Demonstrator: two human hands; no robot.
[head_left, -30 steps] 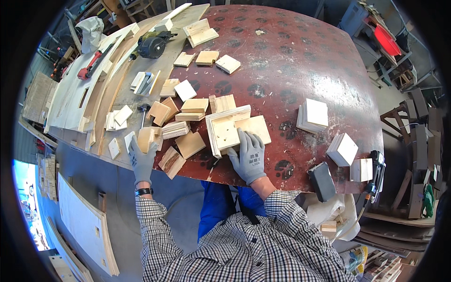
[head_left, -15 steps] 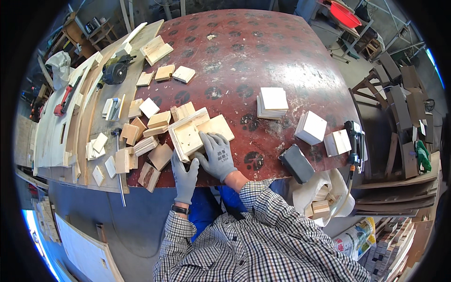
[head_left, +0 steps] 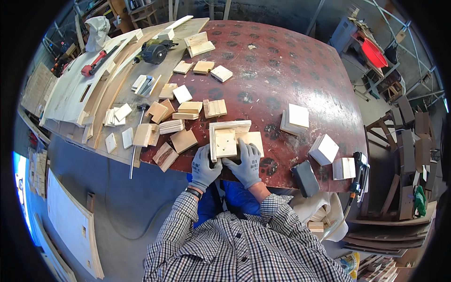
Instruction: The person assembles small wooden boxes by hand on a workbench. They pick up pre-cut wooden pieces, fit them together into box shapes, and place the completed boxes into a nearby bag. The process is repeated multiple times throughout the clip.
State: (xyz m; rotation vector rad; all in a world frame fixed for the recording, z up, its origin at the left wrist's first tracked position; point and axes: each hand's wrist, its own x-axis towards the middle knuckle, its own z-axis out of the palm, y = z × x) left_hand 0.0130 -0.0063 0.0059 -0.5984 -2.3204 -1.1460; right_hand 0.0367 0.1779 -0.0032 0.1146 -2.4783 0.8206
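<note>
Just in front of me, at the table's near edge, lies an L-shaped wooden corner piece [head_left: 213, 141] with a smaller square wood block [head_left: 225, 143] set inside its angle. My left hand [head_left: 205, 167], in a grey work glove, grips the near left corner, its fingers along the outer side. On the other side, my gloved right hand [head_left: 244, 164] closes on the near right part of the same work, thumb toward the left one. Another flat wood block [head_left: 255, 141] sticks out to the right behind the right fingers. The fingertips under the wood are hidden.
Loose wood blocks [head_left: 183, 140] lie left on the red table [head_left: 263, 61]. Square-block stacks [head_left: 295, 117], a dark grey block [head_left: 305, 178] and a black air nailer [head_left: 360, 173] lie right. A circular saw [head_left: 156, 50] rests on boards far left.
The view has shifted, so the table appears farther right. The corner piece has turned to sit squarer to me. My right hand has moved from its top to its near right side.
</note>
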